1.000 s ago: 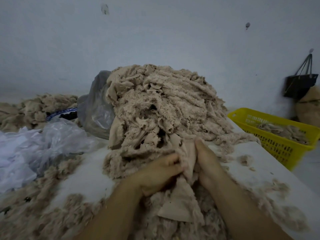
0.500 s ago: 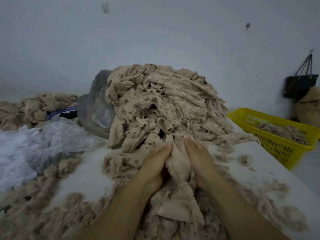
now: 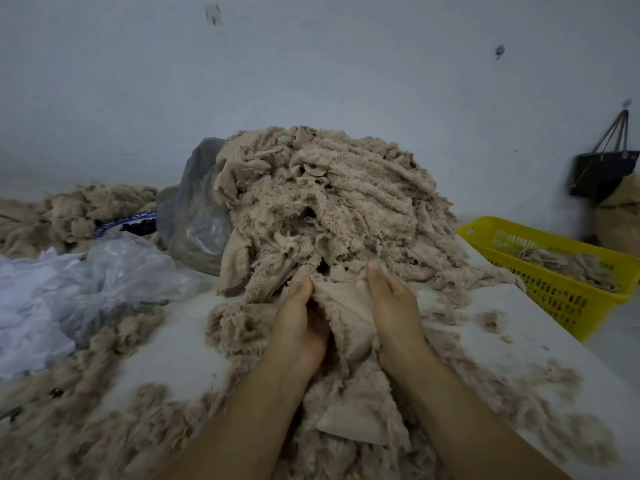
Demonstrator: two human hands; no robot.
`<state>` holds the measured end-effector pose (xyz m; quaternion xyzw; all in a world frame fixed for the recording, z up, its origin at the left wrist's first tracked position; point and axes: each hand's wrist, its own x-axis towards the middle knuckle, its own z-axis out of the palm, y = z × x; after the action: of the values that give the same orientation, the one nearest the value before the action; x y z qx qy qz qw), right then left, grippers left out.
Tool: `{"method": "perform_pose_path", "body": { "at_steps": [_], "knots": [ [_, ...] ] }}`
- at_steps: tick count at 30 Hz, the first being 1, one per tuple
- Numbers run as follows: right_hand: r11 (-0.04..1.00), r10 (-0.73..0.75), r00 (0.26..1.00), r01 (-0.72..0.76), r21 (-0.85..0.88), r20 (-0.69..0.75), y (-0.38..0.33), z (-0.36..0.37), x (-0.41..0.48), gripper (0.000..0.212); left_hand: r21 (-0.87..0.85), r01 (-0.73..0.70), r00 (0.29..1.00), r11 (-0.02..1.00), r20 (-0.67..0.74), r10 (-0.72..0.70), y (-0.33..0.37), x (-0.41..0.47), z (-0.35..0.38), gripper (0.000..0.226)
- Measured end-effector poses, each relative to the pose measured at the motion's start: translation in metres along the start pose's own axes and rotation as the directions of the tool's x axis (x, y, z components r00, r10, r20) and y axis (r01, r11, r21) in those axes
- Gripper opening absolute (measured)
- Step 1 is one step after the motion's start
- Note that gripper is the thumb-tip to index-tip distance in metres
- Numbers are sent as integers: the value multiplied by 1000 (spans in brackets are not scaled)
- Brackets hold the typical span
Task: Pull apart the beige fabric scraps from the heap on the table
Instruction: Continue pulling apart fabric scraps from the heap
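Both hands grip one scrap point(image 3: 346, 317) at the foot of the heap point(image 3: 329, 209): our left hand point(image 3: 301, 327) curls its fingers over the scrap's left edge, thumb on top, and our right hand point(image 3: 394, 313) holds the right edge with the thumb raised and the fingers tucked out of sight beneath the cloth. We hold the scrap stretched between them, its smooth backing up, its far edge touching the heap and its near end trailing down between our forearms onto loose fluff. The heap stands tall at the middle of the table point(image 3: 173, 358), close to the wall. To its left a grey bag point(image 3: 194, 216) leans against it, and clear plastic point(image 3: 69, 292) spreads across the left side, with a second pile point(image 3: 86, 209) behind that. Between the plastic and our left arm we see a bare white strip of table, the widest free ground on that side. To the right of our right hand the tabletop runs out to its edge with only small tufts point(image 3: 491, 318) scattered on it. A yellow basket point(image 3: 554, 296) with scraps inside sits just beside that edge, lower than the tabletop. A black bag point(image 3: 599, 174) hangs on the wall above a sack point(image 3: 620, 216) in the far corner.
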<state>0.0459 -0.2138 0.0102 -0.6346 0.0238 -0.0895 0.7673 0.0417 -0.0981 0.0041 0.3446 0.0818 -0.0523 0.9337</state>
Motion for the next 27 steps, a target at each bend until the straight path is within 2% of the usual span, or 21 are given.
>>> {"method": "perform_pose_path", "body": {
  "at_steps": [2, 5, 7, 9, 12, 13, 16, 17, 20, 23, 25, 27],
  "knots": [
    [1000, 11, 998, -12, 18, 65, -2, -4, -1, 35, 115, 66, 992, 991, 104, -78, 1, -3, -1, 44],
    [986, -45, 994, 61, -155, 104, -1, -8, -2, 41, 304, 117, 963, 946, 200, -183, -1, -9, 3, 60],
    [957, -84, 987, 119, -266, 137, 2, -11, -4, 39, 383, 64, 968, 922, 199, -150, -4, -9, 7, 63],
    [954, -73, 982, 120, -274, 176, 3, -14, -4, 36, 413, 6, 980, 911, 179, -87, -6, -9, 7, 47],
    [954, -56, 961, 131, -270, 270, 3, -11, -7, 29, 359, 5, 993, 933, 108, -47, -4, -11, 7, 50],
    [936, -49, 952, 149, -319, 301, 5, -9, -7, 26, 335, 4, 997, 942, 72, -30, -3, -9, 6, 49],
    [849, -18, 918, 223, -479, 395, 9, -4, -11, 40, 276, -4, 1000, 961, 9, 2, 1, -7, 5, 36],
    [835, -28, 910, 249, -490, 415, 9, -4, -10, 35, 265, 1, 1000, 964, -16, 3, 1, -7, 4, 34],
    [816, -61, 862, 334, -473, 504, 10, -5, -10, 29, 186, 21, 992, 982, -127, 3, 3, -4, 4, 27],
    [836, -63, 789, 376, -399, 611, 12, -3, -17, 36, 41, -59, 972, 997, -226, 66, 19, 11, -10, 42],
    [892, -72, 865, 279, -356, 497, 9, -7, -15, 35, -78, -75, 980, 994, -189, 59, 27, 17, -22, 41],
    [960, 3, 952, 83, -267, 306, 0, -15, -8, 32, -169, -44, 994, 985, -102, 27, 27, 16, -25, 37]
  ]
}}
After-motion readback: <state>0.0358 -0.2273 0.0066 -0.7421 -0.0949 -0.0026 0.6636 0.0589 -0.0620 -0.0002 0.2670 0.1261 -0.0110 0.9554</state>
